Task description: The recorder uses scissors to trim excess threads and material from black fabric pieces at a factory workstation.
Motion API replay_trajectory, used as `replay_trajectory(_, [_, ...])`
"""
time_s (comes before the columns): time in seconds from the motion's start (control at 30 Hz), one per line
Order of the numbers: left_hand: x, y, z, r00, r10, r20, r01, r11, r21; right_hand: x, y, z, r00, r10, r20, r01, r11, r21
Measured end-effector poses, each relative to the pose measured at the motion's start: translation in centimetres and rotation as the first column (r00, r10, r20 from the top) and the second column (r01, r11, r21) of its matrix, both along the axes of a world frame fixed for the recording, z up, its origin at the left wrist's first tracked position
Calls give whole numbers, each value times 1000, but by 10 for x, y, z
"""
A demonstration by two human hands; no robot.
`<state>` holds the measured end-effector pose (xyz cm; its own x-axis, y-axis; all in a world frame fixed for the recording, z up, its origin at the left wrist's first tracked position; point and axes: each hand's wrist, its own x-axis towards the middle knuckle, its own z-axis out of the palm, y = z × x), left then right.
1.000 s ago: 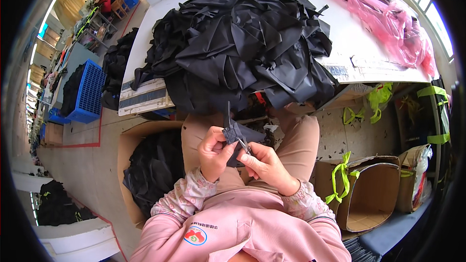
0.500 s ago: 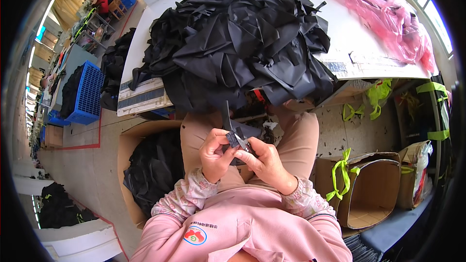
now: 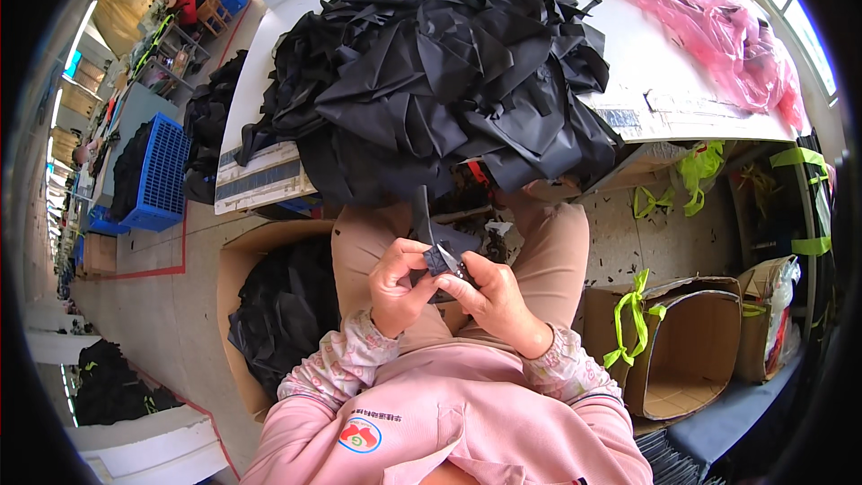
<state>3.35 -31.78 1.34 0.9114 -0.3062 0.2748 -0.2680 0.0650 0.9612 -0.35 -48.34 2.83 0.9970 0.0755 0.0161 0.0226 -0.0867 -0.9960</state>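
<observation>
Above my lap both hands meet at a piece of black fabric point(image 3: 420, 211), whose narrow end stands up toward the table. Closed in a pinch, my left hand point(image 3: 400, 289) grips a folded part of it. My right hand point(image 3: 496, 301) is closed too, its thumb and forefinger against the fold. At those fingertips shows a small dark thing with a pale, silvery edge point(image 3: 452, 262); its kind is too small to make out. Beyond my hands, a big heap of black fabric pieces point(image 3: 449, 72) covers the middle of the table and hangs over its front edge.
The white table point(image 3: 655, 108) carries a pink plastic bag point(image 3: 700, 13) at the right. To my left stands a cardboard box point(image 3: 235, 305) of black fabric; an open cardboard box point(image 3: 687, 355) with a lime-green tie is on my right. A blue crate point(image 3: 162, 175) sits farther left.
My hands stay almost in place at the fabric piece. The silvery edge and the fold between my fingers have shifted slightly. The heap remains as it was.
</observation>
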Motion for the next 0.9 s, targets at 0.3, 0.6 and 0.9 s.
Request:
replay_trajectory(0.3, [11,9,5,963,-175,-207,155,982,-109,-3,-17,9,977,72,-202,-40,987,158])
replay_trajectory(0.6, [23,17,12,845,-416,-335,366,908,-204,6,-43,19,969,227,-101,-242,954,-179])
replay_trajectory(0.9, [23,16,9,794,-485,-366,463,873,-152,7,-53,28,945,323,47,-259,829,-495])
